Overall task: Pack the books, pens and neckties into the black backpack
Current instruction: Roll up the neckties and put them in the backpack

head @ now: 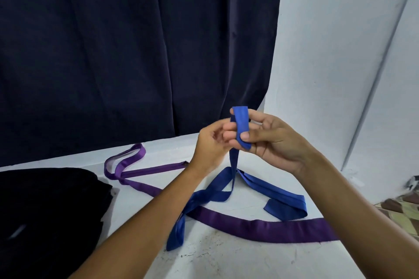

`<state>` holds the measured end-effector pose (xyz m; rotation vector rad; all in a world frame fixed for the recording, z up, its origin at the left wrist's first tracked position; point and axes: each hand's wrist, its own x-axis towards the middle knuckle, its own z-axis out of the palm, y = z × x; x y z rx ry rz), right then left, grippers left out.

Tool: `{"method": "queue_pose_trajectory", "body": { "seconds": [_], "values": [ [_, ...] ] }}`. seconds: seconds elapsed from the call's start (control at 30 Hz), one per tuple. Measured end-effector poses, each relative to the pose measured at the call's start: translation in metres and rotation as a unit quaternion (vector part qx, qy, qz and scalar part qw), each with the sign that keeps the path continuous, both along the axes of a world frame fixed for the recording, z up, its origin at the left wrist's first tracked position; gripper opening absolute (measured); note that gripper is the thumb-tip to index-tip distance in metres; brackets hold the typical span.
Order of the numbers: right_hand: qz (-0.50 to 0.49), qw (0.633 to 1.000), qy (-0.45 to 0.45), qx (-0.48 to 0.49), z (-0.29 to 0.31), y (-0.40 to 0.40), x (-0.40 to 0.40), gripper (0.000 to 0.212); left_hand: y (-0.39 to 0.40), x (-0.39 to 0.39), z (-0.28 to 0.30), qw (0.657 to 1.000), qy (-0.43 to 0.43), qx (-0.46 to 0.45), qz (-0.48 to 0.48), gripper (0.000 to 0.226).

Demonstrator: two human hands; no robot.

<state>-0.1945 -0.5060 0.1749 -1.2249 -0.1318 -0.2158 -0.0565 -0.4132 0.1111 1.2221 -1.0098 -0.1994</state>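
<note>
A blue necktie (281,197) trails across the white table (226,253), and its narrow end is lifted above the surface. My right hand (272,140) holds that end wrapped over its fingers, thumb pressed on the fold. My left hand (209,145) is just left of it, fingers curled beside the hanging strip; whether they hold it is unclear. A purple necktie (267,226) lies flat under the blue one and loops off to the back left. The black backpack (49,217) sits at the left front of the table. No books or pens are in view.
A dark navy curtain (136,52) hangs behind the table. A white wall (340,52) stands to the right. A patterned cloth (403,213) shows at the right edge, beyond the table.
</note>
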Motion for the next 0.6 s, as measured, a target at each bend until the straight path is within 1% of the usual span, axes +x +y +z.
{"method": "queue_pose_trajectory", "body": {
  "seconds": [0.1,0.2,0.3,0.4,0.47,0.53,0.6],
  "values": [
    [-0.014,1.0,0.005,0.013,0.0,-0.004,-0.003,0.053,0.001,-0.003,-0.002,1.0,0.012,0.02,0.02,0.023],
    [-0.037,0.998,-0.004,0.051,0.001,-0.008,-0.002,0.048,0.006,-0.014,-0.003,0.998,0.042,0.051,-0.002,0.012],
    [-0.071,0.995,-0.013,0.075,0.001,-0.01,0.004,0.04,0.013,-0.023,-0.005,0.992,0.087,0.081,-0.035,0.013],
    [-0.11,0.989,-0.019,0.102,-0.004,-0.014,0.013,0.034,0.023,-0.033,-0.01,0.98,0.119,0.13,-0.09,0.012],
    [-0.143,0.986,-0.025,0.079,-0.009,-0.019,0.019,0.036,0.031,-0.041,-0.013,0.973,0.129,0.158,-0.109,0.009],
    [-0.174,0.984,-0.028,0.025,-0.016,-0.023,0.023,0.04,0.041,-0.048,-0.013,0.97,0.136,0.173,-0.102,0.009],
    [-0.199,0.979,-0.031,-0.022,-0.026,-0.028,0.027,0.044,0.051,-0.054,-0.01,0.97,0.138,0.185,-0.082,0.024]
  ]
}}
